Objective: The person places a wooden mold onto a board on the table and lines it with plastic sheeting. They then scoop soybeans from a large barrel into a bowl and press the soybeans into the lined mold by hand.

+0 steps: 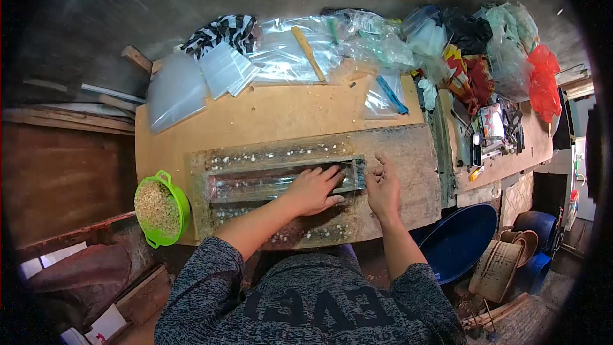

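Note:
A long narrow tray (255, 190) with clear plastic film in it lies on a worn wooden board (408, 182). My left hand (313, 190) rests over the tray's right part, palm down, with its fingers spread on the film. At the tray's right end is my right hand (383, 193), its fingers curled beside the end piece; whether it pinches the film there is too small to tell. White crumbs are scattered on the board around the tray.
A green basket (182, 207) of pale grains stands at the left. Plastic sheets (175, 92), a wooden stick (308, 53) and a blue tool (391, 94) lie at the back. Bags and tools (491, 121) are at the right. Below stands a blue tub (460, 243).

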A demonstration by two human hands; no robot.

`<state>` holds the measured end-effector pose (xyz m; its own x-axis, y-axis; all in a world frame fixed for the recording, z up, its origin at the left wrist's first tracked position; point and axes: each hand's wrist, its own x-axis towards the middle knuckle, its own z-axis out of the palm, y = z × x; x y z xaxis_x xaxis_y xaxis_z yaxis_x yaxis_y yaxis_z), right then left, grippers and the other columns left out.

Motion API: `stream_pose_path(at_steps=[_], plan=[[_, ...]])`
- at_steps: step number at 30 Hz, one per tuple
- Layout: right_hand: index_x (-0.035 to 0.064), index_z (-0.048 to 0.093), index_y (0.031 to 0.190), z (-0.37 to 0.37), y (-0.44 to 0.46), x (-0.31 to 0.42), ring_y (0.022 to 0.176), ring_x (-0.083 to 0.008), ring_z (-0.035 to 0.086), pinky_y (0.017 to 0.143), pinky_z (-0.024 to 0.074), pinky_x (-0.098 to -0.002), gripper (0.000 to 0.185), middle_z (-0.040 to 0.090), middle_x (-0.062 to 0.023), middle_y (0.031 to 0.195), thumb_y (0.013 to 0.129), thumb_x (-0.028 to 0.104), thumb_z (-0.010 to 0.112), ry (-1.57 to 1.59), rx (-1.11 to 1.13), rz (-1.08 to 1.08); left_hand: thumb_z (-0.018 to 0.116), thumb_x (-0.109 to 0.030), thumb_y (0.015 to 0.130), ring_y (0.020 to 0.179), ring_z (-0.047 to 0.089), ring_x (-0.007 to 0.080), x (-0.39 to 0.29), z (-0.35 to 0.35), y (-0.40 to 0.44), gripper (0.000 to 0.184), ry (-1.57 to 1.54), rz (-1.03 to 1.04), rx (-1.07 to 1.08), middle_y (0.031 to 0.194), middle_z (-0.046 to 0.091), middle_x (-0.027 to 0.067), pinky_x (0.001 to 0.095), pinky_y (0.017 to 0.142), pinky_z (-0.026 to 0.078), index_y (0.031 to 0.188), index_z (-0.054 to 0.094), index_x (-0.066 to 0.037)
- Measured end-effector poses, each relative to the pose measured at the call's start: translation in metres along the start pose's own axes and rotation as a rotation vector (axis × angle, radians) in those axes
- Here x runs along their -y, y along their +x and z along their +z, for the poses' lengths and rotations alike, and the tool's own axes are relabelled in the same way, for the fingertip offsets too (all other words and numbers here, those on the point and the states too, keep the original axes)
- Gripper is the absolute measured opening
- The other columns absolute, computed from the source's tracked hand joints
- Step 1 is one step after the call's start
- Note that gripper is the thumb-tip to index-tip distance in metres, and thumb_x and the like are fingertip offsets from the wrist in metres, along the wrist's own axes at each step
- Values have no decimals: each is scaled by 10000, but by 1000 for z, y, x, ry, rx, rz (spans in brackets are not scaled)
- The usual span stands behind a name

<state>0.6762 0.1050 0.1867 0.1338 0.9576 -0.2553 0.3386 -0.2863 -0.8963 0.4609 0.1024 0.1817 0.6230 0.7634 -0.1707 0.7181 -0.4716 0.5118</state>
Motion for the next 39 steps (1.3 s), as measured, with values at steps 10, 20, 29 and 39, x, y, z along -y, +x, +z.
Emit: stream_pose_path(at_steps=[10, 20, 29, 39], plan=[[-9, 463, 1381, 5, 12, 19, 820, -110, 601, 731, 493, -243, 499, 642, -83, 1004, 909, -7, 627, 137, 83, -54, 551, -469, 928, 1098, 589, 345, 0, -7, -3, 591, 11, 3, 26, 1445, 478, 147, 483, 931, 481, 1419, 489, -145], [5, 525, 1340, 12, 24, 30, 768, -93, 593, 663, 482, -237, 435, 646, -55, 905, 909, -32, 576, 90, 136, -83, 530, -480, 942, 1084, 592, 338, 2, -4, -6, 575, 22, -6, 20, 1443, 495, 145, 468, 915, 486, 1418, 499, -158], [-5, 557, 1307, 10, 31, 36, 747, -110, 593, 684, 473, -257, 423, 616, -39, 839, 887, -17, 599, 210, 168, 92, 539, -471, 939, 1085, 587, 336, 4, 0, -6, 577, 9, -1, 7, 1452, 486, 139, 477, 920, 483, 1421, 495, -157], [-32, 523, 1307, -14, 31, -9, 725, -101, 550, 625, 441, -238, 414, 599, -32, 827, 908, 35, 611, 174, 63, 210, 511, -499, 957, 1132, 577, 355, 5, -3, -8, 569, 20, 10, 22, 1491, 442, 135, 500, 951, 480, 1394, 509, -135]])
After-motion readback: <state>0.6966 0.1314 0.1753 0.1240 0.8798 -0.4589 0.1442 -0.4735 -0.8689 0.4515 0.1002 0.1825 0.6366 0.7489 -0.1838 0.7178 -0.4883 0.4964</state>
